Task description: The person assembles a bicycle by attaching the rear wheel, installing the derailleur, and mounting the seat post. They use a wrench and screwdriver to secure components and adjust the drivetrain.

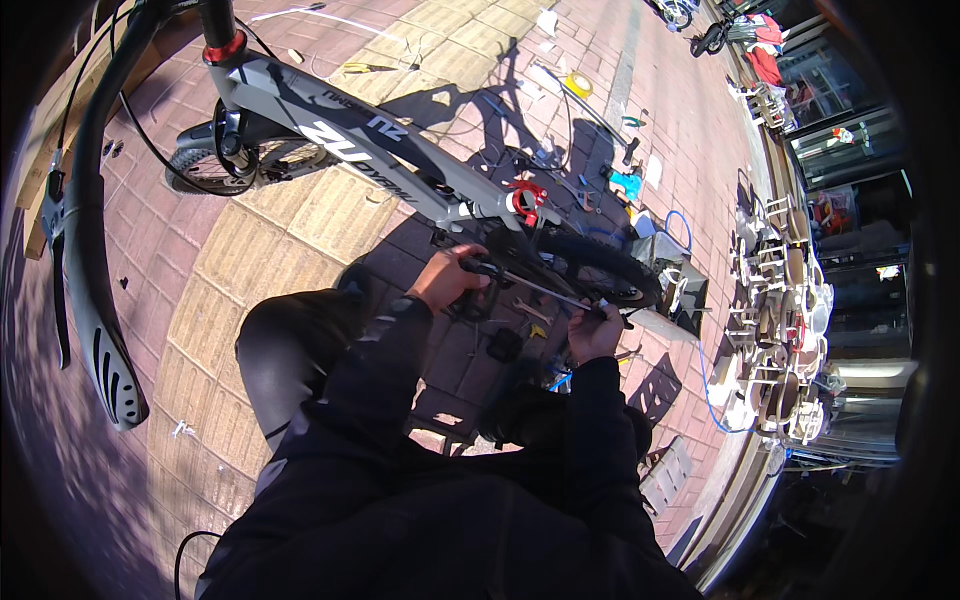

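A grey bicycle frame [340,140] with a red seat clamp [525,200] stretches across the view from upper left to centre. My left hand [448,280] is closed near the crank area, around the dark handle of what looks like a long screwdriver [545,288]. Its thin shiny shaft runs right, toward the rear wheel [605,270]. At the shaft's far end, beside that wheel, my right hand [594,335] is closed with its fingertips pinched together. Whether it grips the shaft or a small part there is too small to tell.
The handlebar [90,250] curves down at the left, above the front wheel [205,165]. Tools lie scattered on the paving, with yellow tape [578,85] and a light-blue item [625,183] among them. A blue hose [712,395] bends past stacked chairs [780,330] at the right.
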A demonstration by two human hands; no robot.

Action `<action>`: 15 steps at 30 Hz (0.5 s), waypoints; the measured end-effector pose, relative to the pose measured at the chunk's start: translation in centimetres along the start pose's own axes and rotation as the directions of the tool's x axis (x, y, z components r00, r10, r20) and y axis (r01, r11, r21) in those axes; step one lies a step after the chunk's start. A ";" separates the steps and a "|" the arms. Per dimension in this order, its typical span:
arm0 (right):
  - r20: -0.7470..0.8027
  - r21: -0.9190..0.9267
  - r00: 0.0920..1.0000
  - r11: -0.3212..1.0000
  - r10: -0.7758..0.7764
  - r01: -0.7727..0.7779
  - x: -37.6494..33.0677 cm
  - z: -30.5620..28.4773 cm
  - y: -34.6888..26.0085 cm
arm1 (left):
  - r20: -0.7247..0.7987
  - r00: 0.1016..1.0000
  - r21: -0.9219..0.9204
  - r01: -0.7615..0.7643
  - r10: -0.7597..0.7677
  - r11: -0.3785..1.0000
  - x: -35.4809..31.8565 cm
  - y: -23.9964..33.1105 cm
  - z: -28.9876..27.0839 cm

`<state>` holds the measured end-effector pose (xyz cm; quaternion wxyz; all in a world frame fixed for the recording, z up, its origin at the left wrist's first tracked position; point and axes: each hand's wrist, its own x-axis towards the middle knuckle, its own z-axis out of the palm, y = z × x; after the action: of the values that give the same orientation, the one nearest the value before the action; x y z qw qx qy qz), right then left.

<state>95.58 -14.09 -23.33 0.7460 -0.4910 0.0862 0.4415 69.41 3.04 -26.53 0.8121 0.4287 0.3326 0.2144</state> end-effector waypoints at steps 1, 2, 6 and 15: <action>-0.046 -0.054 0.998 0.997 -0.052 0.050 -1.1 1.3 -0.6 | -0.012 1.000 0.008 0.005 -0.005 1.000 0.1 -0.1 -0.1; -0.046 -0.113 0.990 0.986 -0.132 0.126 -2.3 2.9 -1.3 | -0.031 0.999 0.083 -0.023 0.026 0.996 0.3 -0.5 -0.1; 0.434 -0.631 0.822 0.527 -0.369 0.570 -8.6 11.4 -2.1 | -0.083 0.995 0.250 -0.037 0.059 0.968 1.9 -3.8 0.0; 0.726 -0.627 0.566 -0.037 -0.392 0.778 -13.0 19.6 1.4 | -0.151 0.974 0.452 -0.083 0.168 0.888 4.0 -6.8 1.0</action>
<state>80.79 -5.49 -7.08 0.4268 -0.7220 -0.5343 0.1051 73.30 1.33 -33.27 0.6430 0.6008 0.4185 0.2247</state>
